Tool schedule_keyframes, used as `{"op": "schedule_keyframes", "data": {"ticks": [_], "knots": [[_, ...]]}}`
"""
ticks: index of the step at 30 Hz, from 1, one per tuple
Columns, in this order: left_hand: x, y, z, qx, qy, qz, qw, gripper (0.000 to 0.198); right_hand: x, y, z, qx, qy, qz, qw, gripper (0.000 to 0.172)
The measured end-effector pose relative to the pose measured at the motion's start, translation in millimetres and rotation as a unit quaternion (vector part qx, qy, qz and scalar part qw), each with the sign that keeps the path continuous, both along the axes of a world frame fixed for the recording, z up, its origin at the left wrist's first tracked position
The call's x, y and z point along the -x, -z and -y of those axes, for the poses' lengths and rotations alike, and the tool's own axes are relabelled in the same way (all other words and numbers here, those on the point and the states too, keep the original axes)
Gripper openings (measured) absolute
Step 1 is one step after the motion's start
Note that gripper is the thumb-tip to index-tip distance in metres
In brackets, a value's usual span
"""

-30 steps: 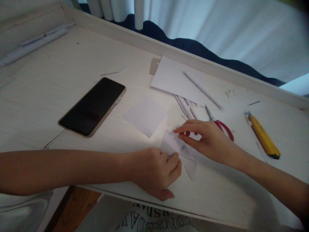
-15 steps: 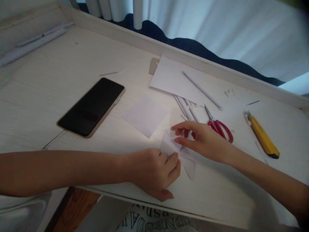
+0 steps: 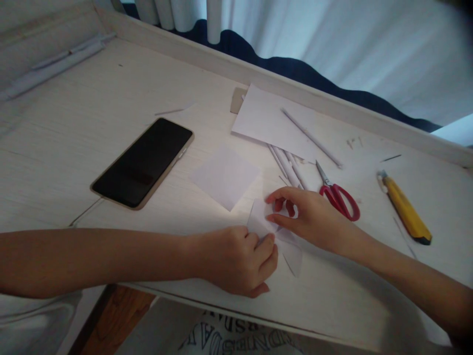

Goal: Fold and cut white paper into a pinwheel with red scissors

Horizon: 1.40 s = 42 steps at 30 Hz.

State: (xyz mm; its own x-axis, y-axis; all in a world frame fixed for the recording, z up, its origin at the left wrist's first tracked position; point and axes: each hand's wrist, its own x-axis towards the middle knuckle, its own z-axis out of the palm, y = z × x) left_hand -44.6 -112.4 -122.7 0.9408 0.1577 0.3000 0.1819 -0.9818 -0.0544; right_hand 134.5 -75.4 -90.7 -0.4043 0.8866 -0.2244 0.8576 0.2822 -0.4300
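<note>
A small white square of paper [image 3: 258,217] with slits and a folded flap lies on the table, partly hidden under both hands. My left hand [image 3: 240,261] rests on it from the left, fingers curled with the tips pressing near its middle. My right hand [image 3: 299,212] is at its upper edge, index finger and thumb curved around a raised flap. One loose corner of the paper shows below my fingers, beside a slit. A flat, uncut paper square [image 3: 226,177] sits just beyond my left hand.
Red-handled scissors [image 3: 338,197] lie beyond my right wrist, with a yellow utility knife [image 3: 406,209] farther right. A phone [image 3: 142,162] lies at left. Rolled paper sticks [image 3: 286,165] and a white sheet [image 3: 273,118] are behind. A raised rim [image 3: 314,98] borders the table's back.
My right hand's index finger and thumb have shifted slightly over the paper's flap, and the upper corner is folded in more. My left thumb has drawn in a little. The view moves slightly.
</note>
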Motion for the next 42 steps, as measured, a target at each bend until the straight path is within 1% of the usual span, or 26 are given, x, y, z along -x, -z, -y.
{"op": "schedule_keyframes", "data": {"ticks": [5,12,17,21,23,27,30,33,35,39,42], "knots": [[1.0,-0.8,0.2,-0.011,-0.002,0.003,1.000,0.042,-0.4,3.4,1.4,-0.010,-0.010,-0.008,1.000,0.019],[3.3,1.5,-1.5,-0.050,0.010,0.019,0.999,0.035,0.5,4.4,3.0,-0.054,-0.033,-0.036,0.997,0.011],[4.9,1.7,-1.6,-0.061,0.009,0.010,0.998,0.030,-4.5,4.8,7.8,-0.080,-0.102,-0.068,0.989,0.005],[6.1,1.1,-1.2,-0.061,0.003,0.019,0.998,0.027,-13.0,11.5,11.4,-0.134,-0.147,-0.074,0.977,0.010],[6.4,0.8,-1.0,-0.061,0.002,0.025,0.998,0.027,-16.0,14.8,12.7,-0.148,-0.148,-0.078,0.975,0.011],[6.3,0.1,-0.9,-0.064,0.001,0.012,0.998,0.027,-15.6,16.8,13.8,-0.152,-0.118,-0.088,0.977,0.011],[6.0,-0.4,-1.0,-0.064,0.001,0.004,0.998,0.027,-12.6,16.6,13.6,-0.151,-0.103,-0.078,0.980,0.013],[5.9,-0.8,-1.3,-0.060,0.005,0.006,0.998,0.027,-11.2,18.0,12.6,-0.178,-0.097,-0.060,0.977,0.015],[5.9,-1.0,-1.5,-0.058,0.010,0.006,0.998,0.026,-11.7,19.6,11.8,-0.201,-0.107,-0.040,0.973,0.017],[6.2,-1.1,-1.0,-0.056,0.004,0.002,0.998,0.027,-13.7,21.7,10.4,-0.238,-0.155,-0.011,0.959,0.016],[6.7,-1.3,-1.0,-0.060,0.006,0.003,0.998,0.028,-15.4,23.1,10.2,-0.255,-0.148,-0.023,0.955,0.015]]}}
